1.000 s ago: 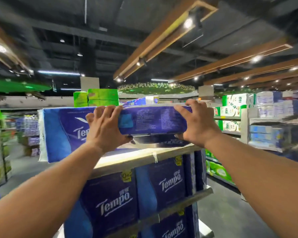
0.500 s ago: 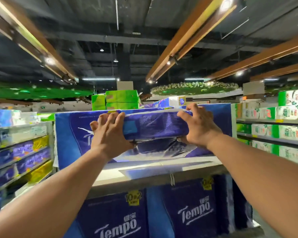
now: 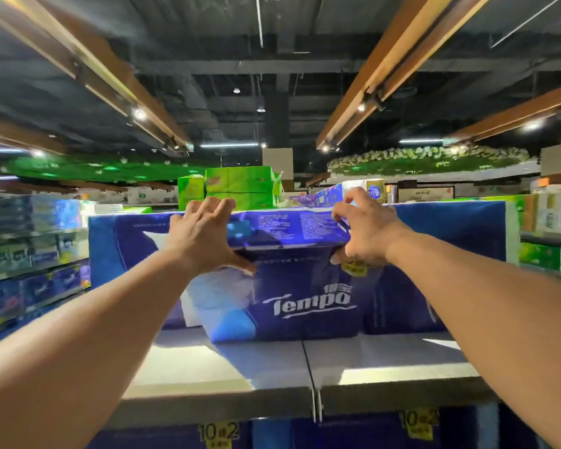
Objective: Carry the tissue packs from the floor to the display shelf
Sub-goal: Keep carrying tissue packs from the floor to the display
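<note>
A blue Tempo tissue pack (image 3: 292, 296) stands upright on the white top board of the display shelf (image 3: 386, 361), its logo facing me. My left hand (image 3: 204, 236) grips its upper left corner, fingers over the top and thumb on the front. My right hand (image 3: 363, 231) holds the upper right corner the same way, fingers partly lifted. Behind it a row of more blue tissue packs (image 3: 444, 222) runs across the shelf. Further blue packs (image 3: 272, 435) fill the level below.
Green tissue packs (image 3: 240, 186) are stacked behind the blue row. Store shelves with other goods line the left (image 3: 30, 247) and the right (image 3: 551, 228). Yellow price tags (image 3: 219, 434) hang under the shelf's front edge. Bare board lies in front of the pack.
The pack was held flat above the shelf before; now it stands upright on the top board. The view has moved closer and higher over the shelf, and my fingers have loosened.
</note>
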### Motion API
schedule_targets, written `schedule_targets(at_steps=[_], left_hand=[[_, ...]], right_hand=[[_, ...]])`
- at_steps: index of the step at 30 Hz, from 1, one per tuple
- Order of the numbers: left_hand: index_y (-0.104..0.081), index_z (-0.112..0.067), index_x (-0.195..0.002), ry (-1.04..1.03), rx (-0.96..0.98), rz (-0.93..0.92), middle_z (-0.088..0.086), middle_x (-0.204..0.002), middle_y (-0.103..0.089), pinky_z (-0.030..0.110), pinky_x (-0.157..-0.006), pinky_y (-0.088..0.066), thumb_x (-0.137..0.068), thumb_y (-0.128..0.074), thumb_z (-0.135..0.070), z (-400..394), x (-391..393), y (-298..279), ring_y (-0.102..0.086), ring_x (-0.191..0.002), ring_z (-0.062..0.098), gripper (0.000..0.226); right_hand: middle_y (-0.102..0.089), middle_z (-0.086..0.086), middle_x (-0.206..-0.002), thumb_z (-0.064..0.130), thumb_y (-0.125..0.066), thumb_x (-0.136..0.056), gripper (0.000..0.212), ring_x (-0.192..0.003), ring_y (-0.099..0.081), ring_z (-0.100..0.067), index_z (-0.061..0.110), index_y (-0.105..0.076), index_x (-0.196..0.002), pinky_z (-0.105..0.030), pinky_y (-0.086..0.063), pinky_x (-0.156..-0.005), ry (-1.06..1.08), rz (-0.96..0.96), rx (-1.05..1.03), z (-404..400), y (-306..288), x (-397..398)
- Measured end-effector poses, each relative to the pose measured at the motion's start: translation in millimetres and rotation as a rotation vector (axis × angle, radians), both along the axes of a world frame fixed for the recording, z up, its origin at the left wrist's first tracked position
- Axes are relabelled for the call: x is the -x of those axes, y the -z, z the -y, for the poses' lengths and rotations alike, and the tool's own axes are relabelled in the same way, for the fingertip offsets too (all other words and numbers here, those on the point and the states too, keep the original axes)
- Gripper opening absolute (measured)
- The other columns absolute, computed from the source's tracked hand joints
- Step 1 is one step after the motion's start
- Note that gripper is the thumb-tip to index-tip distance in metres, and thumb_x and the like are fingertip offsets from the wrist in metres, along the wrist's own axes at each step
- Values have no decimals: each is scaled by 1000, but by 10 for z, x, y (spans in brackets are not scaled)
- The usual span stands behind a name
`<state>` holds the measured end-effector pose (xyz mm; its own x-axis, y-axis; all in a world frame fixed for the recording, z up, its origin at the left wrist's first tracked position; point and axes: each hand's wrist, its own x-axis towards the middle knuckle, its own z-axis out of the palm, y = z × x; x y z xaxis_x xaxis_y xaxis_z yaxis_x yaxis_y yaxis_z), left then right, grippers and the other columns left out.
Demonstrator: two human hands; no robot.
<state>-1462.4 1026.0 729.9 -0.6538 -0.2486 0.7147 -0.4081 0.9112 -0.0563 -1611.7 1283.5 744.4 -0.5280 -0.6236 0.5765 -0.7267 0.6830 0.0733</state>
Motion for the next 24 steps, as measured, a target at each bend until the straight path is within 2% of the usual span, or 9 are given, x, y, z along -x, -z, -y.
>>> schedule_targets(at_steps=[4, 6, 9, 12, 14, 16, 18, 21, 24], left_hand=[[-40, -38, -141, -141, 84, 1, 0, -139, -48, 52, -95, -42, -39, -32, -105, 19, 324, 50, -45, -125, 32, 122], [-42, -38, -138, -134, 81, -7, -1, -137, -50, 50, -92, -45, -40, -26, -105, 29, 485, 34, -47, -124, 32, 120], [-41, -35, -138, -87, 70, 18, 1, -130, -55, 48, -88, -47, -43, -32, -103, 100, 682, -88, -51, -119, 32, 117], [-40, -30, -130, -45, 53, 21, 4, -117, -61, 46, -80, -48, -46, -37, -102, 236, 839, -150, -57, -107, 32, 110], [-43, -28, -121, -69, 92, 48, 4, -117, -61, 53, -89, -45, -51, -33, -101, 326, 969, -180, -56, -109, 31, 102], [-49, -29, -126, -110, 116, 77, 4, -133, -53, 66, -107, -29, -62, -41, -98, 388, 1126, -194, -44, -129, 31, 94], [-51, -27, -128, -111, 81, 79, 4, -136, -51, 61, -107, -26, -68, -49, -92, 447, 1273, -194, -39, -131, 30, 89], [-42, -27, -133, -59, 43, 119, 1, -128, -54, 49, -98, -33, -53, -55, -98, 616, 1462, -159, -46, -121, 28, 107], [-39, -34, -133, -61, 60, 159, -2, -124, -53, 50, -95, -38, -37, -59, -100, 732, 1596, -189, -45, -120, 27, 118]], right_hand=[[-29, 2, -143, 54, -91, -64, 72, -116, -47, -25, 30, -50, -119, -46, -45, -99, 6, 42, -1, 68, -181, 300], [-29, 4, -142, 52, -93, -61, 72, -110, -47, -23, 33, -49, -114, -42, -49, -93, 13, 86, -1, 99, -278, 474], [-30, 3, -142, 50, -96, -58, 76, -116, -46, -25, 33, -52, -117, -40, -47, -93, 12, 145, -2, 176, -400, 692], [-39, -2, -144, 53, -90, -66, 86, -128, -43, -30, 31, -50, -138, -47, -43, -102, 74, 67, -61, 317, -430, 847], [-44, -5, -147, 48, -85, -76, 89, -133, -41, -33, 33, -37, -149, -53, -37, -108, 105, 7, -81, 478, -361, 908], [-43, -7, -149, 43, -77, -83, 88, -136, -41, -34, 34, -25, -154, -54, -32, -109, 134, -26, -120, 639, -242, 986], [-42, -8, -148, 57, -76, -77, 97, -136, -39, -34, 33, -22, -154, -53, -29, -110, 170, -48, -152, 750, -144, 1079], [-41, -9, -148, 81, -76, -59, 123, -138, -38, -35, 33, -19, -156, -54, -29, -109, 197, -29, -186, 871, -139, 1229], [-41, -10, -148, 81, -81, -52, 131, -137, -38, -37, 34, -17, -156, -55, -30, -109, 197, 12, -190, 1011, -187, 1405]])
